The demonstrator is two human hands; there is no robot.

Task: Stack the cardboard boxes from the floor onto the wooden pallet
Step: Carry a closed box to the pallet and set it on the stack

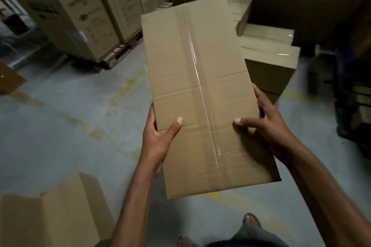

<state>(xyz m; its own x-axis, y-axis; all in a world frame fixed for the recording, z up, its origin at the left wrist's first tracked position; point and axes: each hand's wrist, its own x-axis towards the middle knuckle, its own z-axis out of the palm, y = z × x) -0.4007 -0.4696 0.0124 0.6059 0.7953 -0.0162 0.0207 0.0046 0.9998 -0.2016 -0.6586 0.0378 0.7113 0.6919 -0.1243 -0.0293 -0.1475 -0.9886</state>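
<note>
Aloft over the concrete floor (60,116), a long cardboard box (200,90) is held at its near half by a person's two hands. Its long axis runs away from the person, the far end leaning slightly left, and a clear tape seam runs the length of its upturned face. The left hand (158,138) clasps the left edge, thumb on top and fingers out of sight beneath. The right hand (267,126) grips the right edge, thumb pressed on the top face and fingers wrapped round the side. Just right of the far end sits a stack (269,50) of similar taped boxes; what it rests on is hidden. Tall LG cartons (80,6) stand on a pallet (120,52) at far left. An open carton (56,216) lies at near left, and a foot (252,220) shows below the box.
</note>
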